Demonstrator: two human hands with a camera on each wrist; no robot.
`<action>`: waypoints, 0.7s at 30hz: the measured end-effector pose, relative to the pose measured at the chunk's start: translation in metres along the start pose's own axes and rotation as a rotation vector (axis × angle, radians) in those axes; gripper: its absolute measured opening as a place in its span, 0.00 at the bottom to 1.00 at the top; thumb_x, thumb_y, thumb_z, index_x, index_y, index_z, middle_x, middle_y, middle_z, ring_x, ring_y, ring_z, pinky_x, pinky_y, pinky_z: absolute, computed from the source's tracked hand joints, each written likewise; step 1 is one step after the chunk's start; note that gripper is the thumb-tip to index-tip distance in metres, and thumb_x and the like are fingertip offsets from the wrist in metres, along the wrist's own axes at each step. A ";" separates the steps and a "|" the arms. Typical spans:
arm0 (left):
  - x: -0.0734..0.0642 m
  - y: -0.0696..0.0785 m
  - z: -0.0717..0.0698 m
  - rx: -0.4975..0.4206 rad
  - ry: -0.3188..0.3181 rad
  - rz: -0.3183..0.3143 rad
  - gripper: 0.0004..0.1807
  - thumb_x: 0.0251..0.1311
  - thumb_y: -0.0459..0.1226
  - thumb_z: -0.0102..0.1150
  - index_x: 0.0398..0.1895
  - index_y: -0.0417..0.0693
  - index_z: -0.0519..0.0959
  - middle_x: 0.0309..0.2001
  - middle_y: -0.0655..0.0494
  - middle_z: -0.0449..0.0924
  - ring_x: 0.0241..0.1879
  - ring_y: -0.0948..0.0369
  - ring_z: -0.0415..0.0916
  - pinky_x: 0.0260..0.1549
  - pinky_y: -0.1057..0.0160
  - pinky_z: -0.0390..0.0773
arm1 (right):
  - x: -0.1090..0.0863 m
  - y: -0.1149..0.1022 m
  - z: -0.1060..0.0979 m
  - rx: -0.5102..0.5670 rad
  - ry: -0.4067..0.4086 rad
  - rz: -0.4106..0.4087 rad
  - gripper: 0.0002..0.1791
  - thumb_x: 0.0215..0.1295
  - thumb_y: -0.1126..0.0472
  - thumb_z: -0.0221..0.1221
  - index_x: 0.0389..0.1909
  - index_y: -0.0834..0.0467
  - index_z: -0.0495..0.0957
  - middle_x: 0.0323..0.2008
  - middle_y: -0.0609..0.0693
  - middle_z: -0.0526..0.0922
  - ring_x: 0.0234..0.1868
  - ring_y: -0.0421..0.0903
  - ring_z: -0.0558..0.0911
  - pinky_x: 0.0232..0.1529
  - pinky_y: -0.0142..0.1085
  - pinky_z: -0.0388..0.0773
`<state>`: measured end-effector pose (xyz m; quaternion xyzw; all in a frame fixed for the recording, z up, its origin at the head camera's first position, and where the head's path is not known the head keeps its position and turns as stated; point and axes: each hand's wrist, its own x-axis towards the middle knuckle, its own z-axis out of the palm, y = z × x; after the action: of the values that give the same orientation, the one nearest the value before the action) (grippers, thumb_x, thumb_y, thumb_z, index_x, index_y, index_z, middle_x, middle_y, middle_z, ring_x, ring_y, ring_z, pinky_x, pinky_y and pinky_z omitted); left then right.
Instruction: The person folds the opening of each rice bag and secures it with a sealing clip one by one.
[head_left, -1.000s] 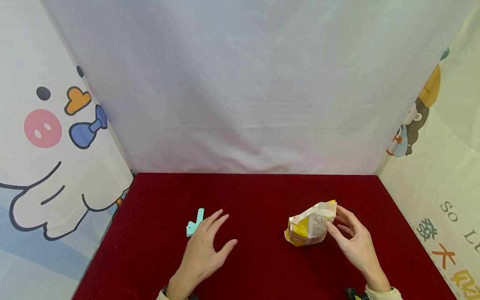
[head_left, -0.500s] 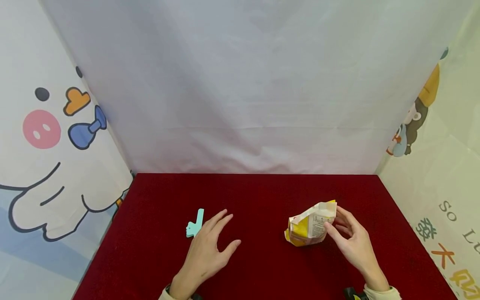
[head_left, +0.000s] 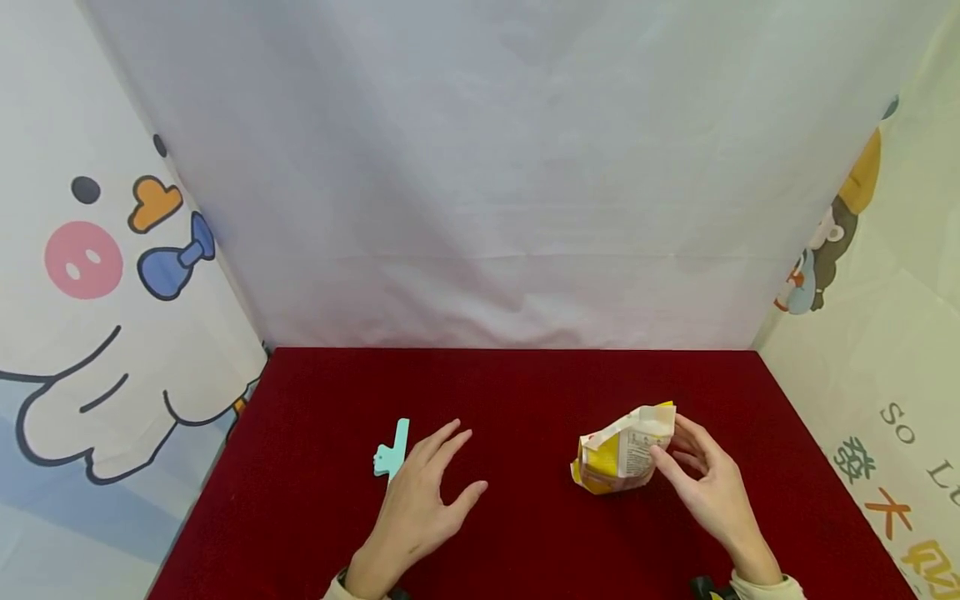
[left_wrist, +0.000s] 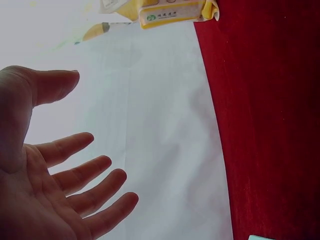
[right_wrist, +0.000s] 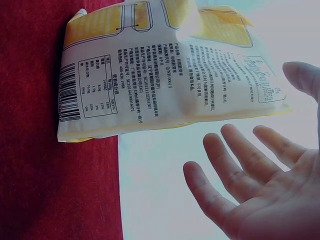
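Note:
A yellow and white food packet (head_left: 626, 450) with printed labels rests on the dark red table, its crumpled end turned toward my right hand (head_left: 708, 483). In the head view, that hand's thumb overlaps the packet's edge while the fingers lie behind it. The right wrist view shows the packet's printed side (right_wrist: 165, 75) and the fingers (right_wrist: 220, 155) spread, apart from it. My left hand (head_left: 423, 500) hovers over the table with relaxed, spread fingers. Just left of it lies a mint-green bag clip (head_left: 390, 458), partly hidden by the hand.
The red table (head_left: 517, 400) meets a pale hanging sheet (head_left: 495, 167) at its back edge. Printed cloth walls stand at the left (head_left: 112, 350) and the right (head_left: 885, 333), with cartoon figures and lettering.
My left hand has drifted slightly to the right, so more of the bag clip shows. My right hand and the food packet have stayed nearly in place.

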<state>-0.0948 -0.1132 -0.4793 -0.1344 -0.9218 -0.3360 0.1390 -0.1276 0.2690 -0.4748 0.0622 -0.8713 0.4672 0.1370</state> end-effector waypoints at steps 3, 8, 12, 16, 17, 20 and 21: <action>0.000 0.001 0.001 0.002 -0.006 0.005 0.35 0.63 0.49 0.75 0.73 0.54 0.77 0.76 0.54 0.73 0.72 0.49 0.74 0.63 0.43 0.81 | 0.000 0.000 0.000 0.001 -0.013 0.006 0.32 0.72 0.63 0.68 0.74 0.61 0.72 0.64 0.53 0.81 0.54 0.16 0.75 0.52 0.16 0.76; 0.001 0.003 0.003 -0.007 0.005 0.023 0.35 0.63 0.49 0.75 0.73 0.54 0.77 0.76 0.53 0.74 0.72 0.49 0.74 0.61 0.43 0.82 | 0.000 -0.001 0.000 0.011 -0.027 0.010 0.32 0.73 0.63 0.67 0.75 0.62 0.71 0.65 0.65 0.81 0.54 0.15 0.74 0.52 0.13 0.73; 0.002 0.005 0.005 -0.011 0.002 0.034 0.35 0.63 0.49 0.75 0.73 0.53 0.77 0.76 0.53 0.74 0.72 0.49 0.75 0.61 0.43 0.82 | -0.001 -0.001 0.001 0.014 -0.030 0.014 0.32 0.73 0.63 0.67 0.75 0.64 0.71 0.64 0.66 0.82 0.53 0.15 0.74 0.52 0.14 0.74; 0.001 0.008 0.006 -0.013 -0.015 0.035 0.35 0.63 0.49 0.74 0.73 0.54 0.77 0.76 0.53 0.74 0.72 0.50 0.74 0.62 0.44 0.82 | -0.001 -0.002 0.003 0.009 -0.030 0.020 0.31 0.73 0.63 0.67 0.74 0.63 0.72 0.62 0.64 0.83 0.52 0.16 0.75 0.52 0.16 0.76; 0.001 0.009 0.007 -0.015 -0.016 0.035 0.35 0.63 0.49 0.74 0.73 0.53 0.77 0.76 0.53 0.74 0.72 0.50 0.74 0.62 0.44 0.82 | 0.000 -0.002 0.003 0.007 -0.031 0.017 0.31 0.73 0.63 0.67 0.73 0.63 0.72 0.61 0.62 0.84 0.52 0.17 0.76 0.52 0.16 0.77; 0.001 0.010 0.007 -0.017 -0.012 0.037 0.35 0.63 0.48 0.75 0.73 0.53 0.78 0.76 0.54 0.74 0.72 0.50 0.74 0.62 0.44 0.82 | 0.000 -0.002 0.006 0.007 -0.030 0.011 0.29 0.72 0.62 0.68 0.72 0.62 0.74 0.57 0.51 0.84 0.51 0.19 0.77 0.52 0.18 0.78; 0.001 0.011 0.008 -0.017 -0.010 0.039 0.35 0.63 0.48 0.75 0.73 0.53 0.78 0.76 0.54 0.74 0.72 0.50 0.74 0.62 0.44 0.82 | 0.000 -0.002 0.006 0.007 -0.029 0.009 0.29 0.72 0.62 0.68 0.71 0.61 0.74 0.56 0.45 0.84 0.51 0.19 0.78 0.52 0.18 0.78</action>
<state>-0.0935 -0.1003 -0.4783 -0.1550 -0.9169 -0.3403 0.1395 -0.1282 0.2629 -0.4767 0.0656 -0.8717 0.4701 0.1218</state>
